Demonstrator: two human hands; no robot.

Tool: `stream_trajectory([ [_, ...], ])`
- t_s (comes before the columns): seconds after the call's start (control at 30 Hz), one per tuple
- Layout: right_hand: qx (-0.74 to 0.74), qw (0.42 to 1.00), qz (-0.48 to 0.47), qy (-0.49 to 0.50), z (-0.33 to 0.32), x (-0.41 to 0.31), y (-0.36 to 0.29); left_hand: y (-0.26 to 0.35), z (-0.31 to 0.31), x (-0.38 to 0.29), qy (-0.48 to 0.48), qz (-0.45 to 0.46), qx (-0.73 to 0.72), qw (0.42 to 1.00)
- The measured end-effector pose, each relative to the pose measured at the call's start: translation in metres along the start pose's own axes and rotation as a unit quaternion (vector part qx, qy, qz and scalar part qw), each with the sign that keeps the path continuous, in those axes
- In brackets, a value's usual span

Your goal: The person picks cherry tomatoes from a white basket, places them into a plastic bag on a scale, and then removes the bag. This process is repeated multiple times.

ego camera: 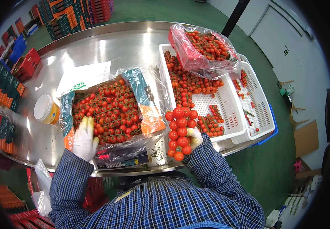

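Note:
My right hand (194,138), in a white glove with yellowed fingers, holds up a truss of large cherry tomatoes (181,131). The fruit hides part of its fingers. My left hand (85,139), gloved alike, lies flat at the near left corner of a green and orange cardboard box (149,118), its fingertips touching the tomatoes inside. Rows of cherry tomatoes on green stems (110,114) fill this box, which is lined with clear plastic film (124,148). Under the box sits a digital scale (124,163) with a lit red display, partly covered by the film.
Right of the box stands a white plastic crate (233,114) of tomato trusses, with a filmed red box (193,61) across its far end. A second crate (263,100) holds red-handled snips (248,118). A lidded tub (46,110) and white sheets (84,75) occupy the steel table (130,43).

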State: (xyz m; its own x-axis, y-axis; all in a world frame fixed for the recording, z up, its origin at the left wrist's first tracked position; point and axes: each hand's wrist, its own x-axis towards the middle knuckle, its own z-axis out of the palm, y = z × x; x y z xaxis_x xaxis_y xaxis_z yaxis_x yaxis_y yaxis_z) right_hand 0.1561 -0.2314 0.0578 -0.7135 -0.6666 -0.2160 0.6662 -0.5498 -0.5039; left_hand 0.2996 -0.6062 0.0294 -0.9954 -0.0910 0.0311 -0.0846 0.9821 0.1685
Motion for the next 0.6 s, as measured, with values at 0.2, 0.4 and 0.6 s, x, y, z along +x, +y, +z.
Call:
stream_trajectory([
  [0.2,0.005,0.999,0.033,0.020,0.017,0.006,0.007,0.039,-0.012,-0.015,0.003,0.004,0.018,1.000],
  [0.4,-0.177,0.983,-0.050,0.026,0.061,0.023,0.040,0.135,-0.045,0.009,0.020,0.019,-0.738,0.674],
  [0.6,-0.164,0.986,-0.030,0.024,0.040,0.020,0.014,0.155,-0.030,0.012,-0.078,-0.046,-0.929,0.359],
])
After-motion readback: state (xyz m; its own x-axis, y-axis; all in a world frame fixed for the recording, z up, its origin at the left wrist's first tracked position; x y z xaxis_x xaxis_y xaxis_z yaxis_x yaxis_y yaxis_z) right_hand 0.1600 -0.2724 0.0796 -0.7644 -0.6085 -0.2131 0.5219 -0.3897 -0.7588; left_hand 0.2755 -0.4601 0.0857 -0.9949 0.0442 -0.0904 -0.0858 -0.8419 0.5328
